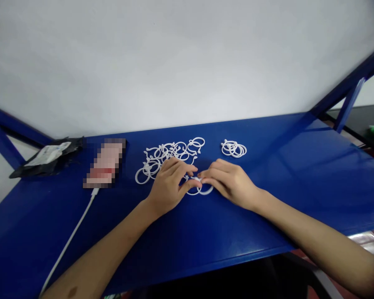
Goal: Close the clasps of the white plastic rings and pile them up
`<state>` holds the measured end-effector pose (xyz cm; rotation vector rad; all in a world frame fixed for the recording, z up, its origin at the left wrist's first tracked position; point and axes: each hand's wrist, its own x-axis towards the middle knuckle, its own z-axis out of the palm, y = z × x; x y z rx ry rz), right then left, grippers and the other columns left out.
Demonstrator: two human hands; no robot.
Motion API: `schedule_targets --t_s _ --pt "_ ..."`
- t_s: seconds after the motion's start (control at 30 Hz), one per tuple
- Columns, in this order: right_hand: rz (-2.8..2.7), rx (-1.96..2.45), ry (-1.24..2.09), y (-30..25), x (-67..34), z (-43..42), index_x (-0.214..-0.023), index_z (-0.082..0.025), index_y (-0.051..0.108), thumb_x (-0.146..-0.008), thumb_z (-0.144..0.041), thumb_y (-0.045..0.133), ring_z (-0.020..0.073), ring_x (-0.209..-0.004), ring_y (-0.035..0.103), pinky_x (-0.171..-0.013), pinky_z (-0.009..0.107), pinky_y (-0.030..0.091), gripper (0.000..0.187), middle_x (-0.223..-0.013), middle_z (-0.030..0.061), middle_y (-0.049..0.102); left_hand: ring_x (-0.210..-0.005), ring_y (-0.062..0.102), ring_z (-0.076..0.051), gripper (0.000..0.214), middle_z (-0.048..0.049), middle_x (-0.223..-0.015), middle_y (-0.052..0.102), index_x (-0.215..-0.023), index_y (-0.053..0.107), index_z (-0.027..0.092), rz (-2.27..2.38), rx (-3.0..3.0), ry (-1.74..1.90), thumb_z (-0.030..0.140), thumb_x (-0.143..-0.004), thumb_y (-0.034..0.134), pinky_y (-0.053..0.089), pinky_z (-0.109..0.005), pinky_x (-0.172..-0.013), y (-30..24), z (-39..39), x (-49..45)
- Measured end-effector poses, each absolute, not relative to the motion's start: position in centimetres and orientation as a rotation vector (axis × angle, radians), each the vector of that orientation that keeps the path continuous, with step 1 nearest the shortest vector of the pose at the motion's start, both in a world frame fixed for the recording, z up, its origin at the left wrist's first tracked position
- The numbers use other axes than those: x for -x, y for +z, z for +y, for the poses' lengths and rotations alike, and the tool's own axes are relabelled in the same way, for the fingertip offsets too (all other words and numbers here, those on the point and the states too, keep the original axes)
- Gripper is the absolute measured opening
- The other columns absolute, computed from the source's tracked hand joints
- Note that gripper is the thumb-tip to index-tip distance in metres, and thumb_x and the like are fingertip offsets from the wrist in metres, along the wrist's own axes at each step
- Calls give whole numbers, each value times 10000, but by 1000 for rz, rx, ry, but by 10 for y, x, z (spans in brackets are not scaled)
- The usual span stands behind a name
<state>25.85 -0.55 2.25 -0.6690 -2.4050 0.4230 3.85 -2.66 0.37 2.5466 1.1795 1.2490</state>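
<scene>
Two white plastic rings with small clip ends hang between my hands near the middle of the blue table. My right hand (232, 182) is closed, its fingertips pinching the right-hand ring (207, 191) at the top. My left hand (171, 185) curls in from the other side, thumb and forefinger around the left-hand ring (192, 193); its exact grip is partly hidden by the fingers. Behind my left hand lies a loose pile of similar rings (179, 150), partly covered by it. A smaller, tighter cluster of rings (234, 148) sits beyond my right hand.
The blue table (162, 257) meets a pale wall at the back. To the left lie a blurred-out phone (106, 162), its white charging cable (70, 241) running toward me, and a black plastic package (50, 155) with a label. Blue frame bars (349, 104) flank the table.
</scene>
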Motion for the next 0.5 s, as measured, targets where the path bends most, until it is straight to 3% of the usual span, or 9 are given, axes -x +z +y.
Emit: schedule_targets --t_s 0.23,0.5 --pt "-1937 1319 36 19 -294 50 -934 -198 724 -955 -308 528 204 -756 592 -741 356 466 226 -824 64 688 -975 546 -218 90 -34 -963 664 -1004 632 200 1431 -2602 1063 222 -941 571 458 -407 -903 2 -23 -36" --pt "-1879 1523 118 1 -308 82 -906 -200 781 -916 -330 526 214 -747 581 -796 415 464 286 -820 80 705 -1045 529 -242 135 -60 -1075 631 -1032 641 191 1415 -2632 876 271 -943 579 444 -454 -949 -5 -28 -42"
